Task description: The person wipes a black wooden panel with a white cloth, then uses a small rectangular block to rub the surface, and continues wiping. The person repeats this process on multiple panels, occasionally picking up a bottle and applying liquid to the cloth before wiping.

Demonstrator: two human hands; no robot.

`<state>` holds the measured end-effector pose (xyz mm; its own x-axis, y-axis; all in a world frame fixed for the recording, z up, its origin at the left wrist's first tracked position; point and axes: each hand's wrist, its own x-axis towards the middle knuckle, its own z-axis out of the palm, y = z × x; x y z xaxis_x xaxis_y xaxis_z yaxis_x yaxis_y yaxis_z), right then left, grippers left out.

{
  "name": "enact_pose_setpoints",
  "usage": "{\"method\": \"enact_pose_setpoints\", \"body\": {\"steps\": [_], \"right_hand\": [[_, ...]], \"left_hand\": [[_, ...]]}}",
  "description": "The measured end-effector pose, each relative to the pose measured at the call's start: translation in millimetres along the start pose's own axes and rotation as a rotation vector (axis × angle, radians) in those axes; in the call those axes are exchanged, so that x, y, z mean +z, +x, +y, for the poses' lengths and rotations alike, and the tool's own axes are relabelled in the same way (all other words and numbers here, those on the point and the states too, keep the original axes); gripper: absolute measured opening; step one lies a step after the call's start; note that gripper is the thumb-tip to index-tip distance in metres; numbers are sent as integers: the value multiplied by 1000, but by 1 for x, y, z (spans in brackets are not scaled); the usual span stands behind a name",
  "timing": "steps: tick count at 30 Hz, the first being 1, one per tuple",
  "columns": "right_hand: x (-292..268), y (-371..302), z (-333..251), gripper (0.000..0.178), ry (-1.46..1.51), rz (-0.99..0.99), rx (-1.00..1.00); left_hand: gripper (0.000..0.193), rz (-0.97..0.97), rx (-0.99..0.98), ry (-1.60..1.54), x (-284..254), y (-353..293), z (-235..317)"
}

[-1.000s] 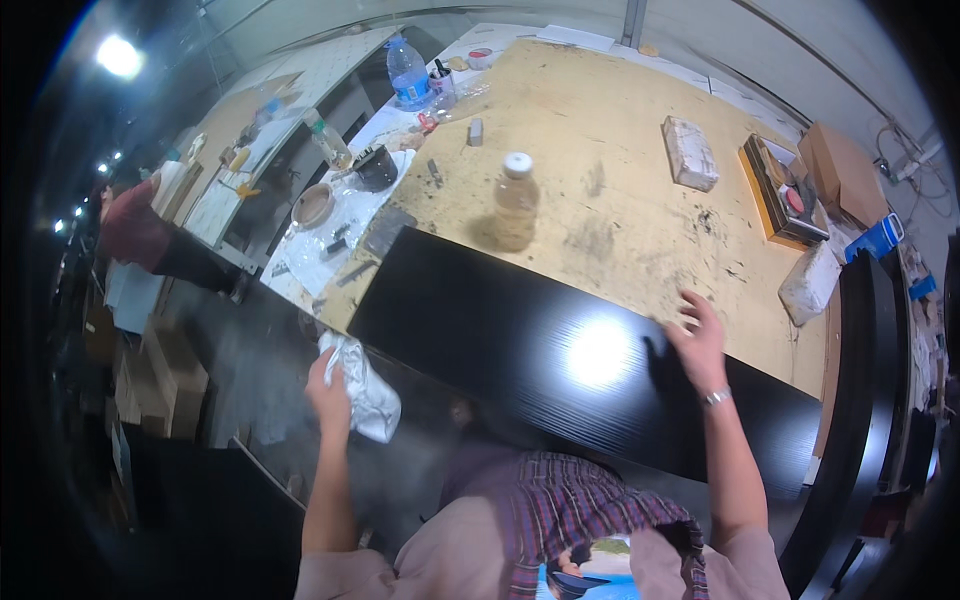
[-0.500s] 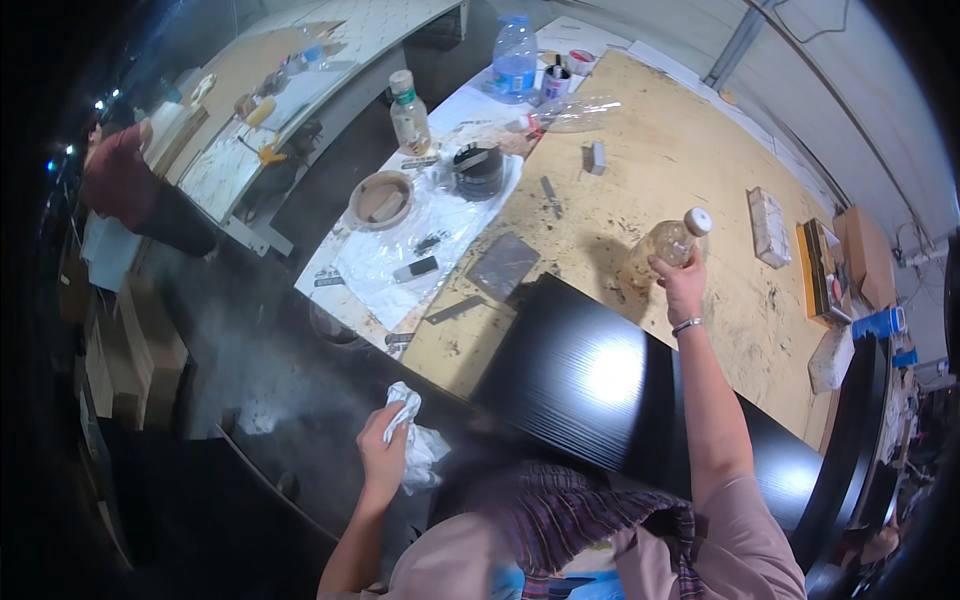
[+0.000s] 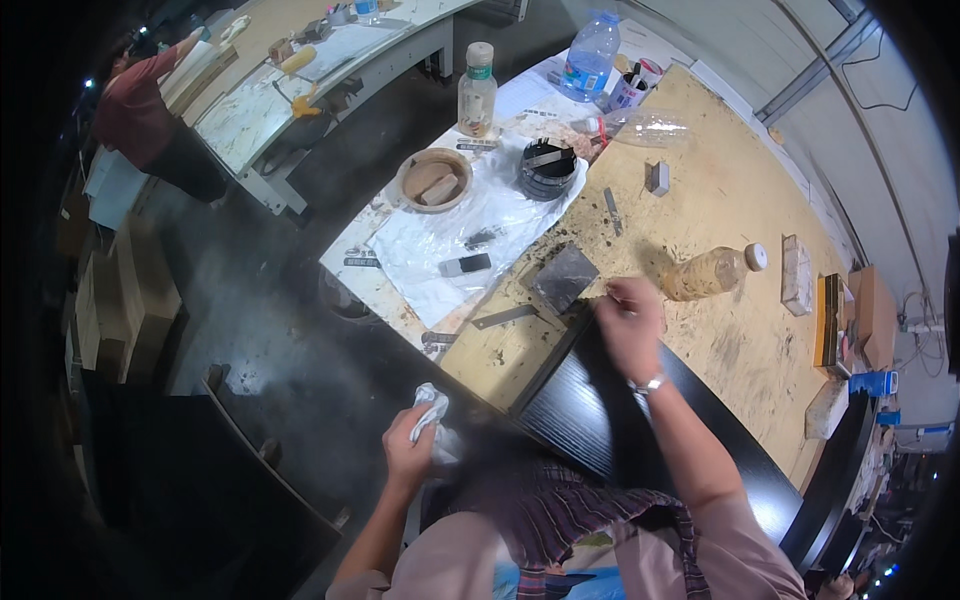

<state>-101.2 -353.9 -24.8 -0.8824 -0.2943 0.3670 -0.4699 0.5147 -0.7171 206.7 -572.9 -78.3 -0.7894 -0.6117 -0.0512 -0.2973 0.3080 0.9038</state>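
My left hand [image 3: 408, 445] is closed around a crumpled white cloth [image 3: 430, 405], held low in front of the table's near edge. My right hand [image 3: 632, 322] is over the far corner of a glossy black board [image 3: 585, 400], close to a dark grey square sheet [image 3: 564, 279]. Its fingers are curled but smeared by motion, so whether anything is in them does not show. To the right of that hand, a clear bottle [image 3: 705, 274] with a white cap and some yellowish contents stands on the table. A flat metal scraper [image 3: 505, 317] lies left of the board's corner.
On white plastic sheeting [image 3: 400, 245] sit a round bowl [image 3: 434, 180], a black tub [image 3: 547, 170] and a small black-and-white block [image 3: 467, 264]. Bottles [image 3: 592, 55] stand behind. A shallow box [image 3: 832, 320] lies far right. At the upper left, a person [image 3: 150, 120] works at another bench.
My right hand has let go of the bottle and moved left to the black board's corner. My left hand still holds the cloth. The whole view has shifted slightly.
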Motion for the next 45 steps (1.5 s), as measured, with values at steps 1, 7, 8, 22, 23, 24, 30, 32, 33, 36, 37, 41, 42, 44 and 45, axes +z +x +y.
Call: {"method": "enact_pose_setpoints", "body": {"steps": [1, 7, 8, 22, 23, 24, 30, 32, 33, 36, 37, 41, 42, 44, 45], "right_hand": [[20, 9, -44, 24, -54, -228, -72], [152, 47, -80, 31, -232, -493, -638], [162, 50, -84, 30, -307, -545, -701], [24, 49, -72, 28, 249, -326, 174], [8, 33, -69, 28, 276, -317, 219], [-6, 14, -69, 28, 305, -312, 263], [-38, -74, -81, 33, 98, -519, -181], [-34, -81, -84, 43, 10, -575, -313], [-33, -82, -84, 44, -26, -587, -322], [-30, -83, -83, 48, -94, -589, -366], [-29, -82, -84, 48, -71, -564, -367], [-26, -87, -96, 46, -6, -601, -406], [-26, -90, -98, 46, 2, -644, -422], [-22, -86, -84, 43, -52, -556, -353], [-20, -80, -76, 42, -75, -514, -320]], "left_hand": [[29, 5, 3, -12, 0, 0, 0], [30, 60, 19, -24, -6, 2, 5], [30, 73, 2, -28, -6, -2, 2], [28, 62, -45, -39, 0, -3, -23], [28, 53, -31, -42, 2, 1, -26], [28, 48, -19, -43, 4, 5, -26], [30, -43, -5, -29, 15, 25, -19], [30, -57, -11, -16, 19, 26, -17], [30, -61, -11, -12, 21, 25, -17], [29, -83, -27, -20, 26, 19, -16], [29, -91, -36, -26, 26, 17, -17], [29, -107, -30, 8, 29, 6, -25], [29, -115, -39, 21, 28, 5, -26], [29, -112, -31, 17, 28, 2, -28], [29, -101, -16, 3, 28, 0, -31]]}}
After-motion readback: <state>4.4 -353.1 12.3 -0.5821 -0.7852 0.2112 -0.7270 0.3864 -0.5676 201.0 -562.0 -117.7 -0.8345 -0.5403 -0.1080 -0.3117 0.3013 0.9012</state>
